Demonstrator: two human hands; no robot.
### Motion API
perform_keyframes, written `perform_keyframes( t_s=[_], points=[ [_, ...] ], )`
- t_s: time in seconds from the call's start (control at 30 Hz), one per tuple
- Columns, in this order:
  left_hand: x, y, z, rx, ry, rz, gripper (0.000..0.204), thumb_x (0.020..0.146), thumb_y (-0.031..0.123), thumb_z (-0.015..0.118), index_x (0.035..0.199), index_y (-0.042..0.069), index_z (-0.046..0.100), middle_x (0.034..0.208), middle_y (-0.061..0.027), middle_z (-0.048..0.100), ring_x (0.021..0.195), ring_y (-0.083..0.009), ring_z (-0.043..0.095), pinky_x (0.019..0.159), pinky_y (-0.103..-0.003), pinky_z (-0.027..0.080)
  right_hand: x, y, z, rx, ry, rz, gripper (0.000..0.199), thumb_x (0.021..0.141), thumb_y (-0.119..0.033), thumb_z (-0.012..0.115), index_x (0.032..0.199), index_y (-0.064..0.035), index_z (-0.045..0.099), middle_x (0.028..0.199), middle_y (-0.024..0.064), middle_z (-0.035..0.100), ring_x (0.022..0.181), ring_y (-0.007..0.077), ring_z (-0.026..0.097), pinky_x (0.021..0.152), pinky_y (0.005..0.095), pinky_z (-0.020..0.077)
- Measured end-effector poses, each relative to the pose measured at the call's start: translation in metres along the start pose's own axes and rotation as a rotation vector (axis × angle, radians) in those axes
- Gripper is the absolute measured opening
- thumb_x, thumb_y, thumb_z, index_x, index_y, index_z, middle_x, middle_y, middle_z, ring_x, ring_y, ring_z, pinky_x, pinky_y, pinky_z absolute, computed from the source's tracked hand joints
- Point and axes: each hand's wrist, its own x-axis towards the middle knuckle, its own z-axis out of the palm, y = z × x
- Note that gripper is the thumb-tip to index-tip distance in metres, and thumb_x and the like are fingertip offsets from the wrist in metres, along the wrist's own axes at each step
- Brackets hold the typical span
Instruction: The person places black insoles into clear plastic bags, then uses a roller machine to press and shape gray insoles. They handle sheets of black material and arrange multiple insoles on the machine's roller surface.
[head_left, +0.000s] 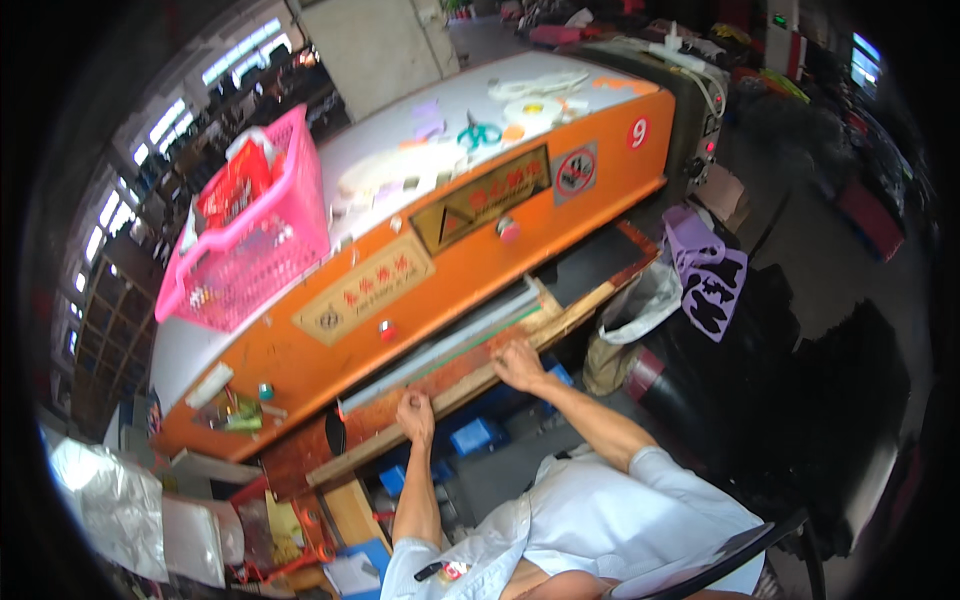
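An orange press machine (480, 215) with a white top fills the space in front of me. Along its front runs a reddish-brown work board (460, 375) with a pale wooden front rail (470, 383). My left hand (414, 415) rests at the board, its fingers curled together. Further right, my right hand (518, 365) is also at the board near the rail, with its fingers bent closed. Anything inside either hand is hidden or too small to make out. Just beyond the hands, a long grey strip (450, 345) with a green edge lies below the machine's front.
On the machine top stand a pink basket (260, 265) with a red package and teal scissors (478, 132) among cut scraps. Purple cut-out sheets (735, 295) hang at the right above an open sack (640, 310). Blue boxes (478, 436) sit beneath the board.
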Motion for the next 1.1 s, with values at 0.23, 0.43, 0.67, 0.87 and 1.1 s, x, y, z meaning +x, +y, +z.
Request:
perform_keyframes(
  t_s=[0.23,0.43,0.67,0.87,1.1],
  points=[
    [-0.082,0.003,-0.016,-0.138,-0.051,-0.135,0.016,0.089,0.016,0.069,0.097,0.003,0.074,0.073,-0.0123,0.069,0.080,-0.0332,0.065,0.081,-0.046,0.052,-0.059,-0.036,-0.025,0.001,0.036,0.185,0.019,0.084,-0.019,0.074,0.094,-0.0038,0.077,0.088,0.0155,0.073,0.096,0.0372,0.066,0.099,0.0491,0.0455],
    [-0.054,0.057,-0.009,-0.138,-0.086,0.299,0.042,0.097,0.002,0.055,0.139,-0.001,0.059,0.141,-0.0245,0.058,0.135,-0.0431,0.051,0.116,-0.048,0.039,-0.003,-0.098,0.004,-0.078,0.069,0.031,0.080,0.072,-0.035,0.089,0.136,0.0033,0.058,0.147,0.0278,0.049,0.130,0.0423,0.048,0.108,0.0518,0.0427],
    [-0.083,0.076,0.003,0.015,-0.325,0.251,0.052,0.097,0.007,0.059,0.147,-0.004,0.050,0.150,-0.0238,0.053,0.144,-0.0429,0.045,0.121,-0.049,0.034,-0.013,-0.083,-0.010,0.625,-0.099,0.529,0.067,0.077,-0.024,0.088,0.130,0.0064,0.063,0.117,0.0203,0.069,0.109,0.0281,0.064,0.090,0.0436,0.0540],
    [-0.112,0.084,-0.010,0.119,-0.390,0.195,0.059,0.092,0.008,0.070,0.147,-0.001,0.051,0.151,-0.0195,0.054,0.145,-0.0400,0.044,0.119,-0.050,0.035,-0.037,-0.057,-0.077,0.275,-0.014,0.380,0.060,0.071,-0.017,0.088,0.123,0.0042,0.067,0.117,0.0201,0.068,0.105,0.0318,0.063,0.092,0.0432,0.0527],
    [-0.125,0.072,-0.020,0.015,-0.229,0.162,0.044,0.086,0.002,0.072,0.130,-0.003,0.065,0.131,-0.0195,0.066,0.127,-0.0410,0.059,0.110,-0.049,0.044,-0.054,-0.071,-0.036,-0.102,0.068,0.208,0.064,0.067,-0.018,0.087,0.125,-0.0007,0.066,0.127,0.0143,0.061,0.109,0.0359,0.056,0.092,0.0459,0.0523]
  ],
)
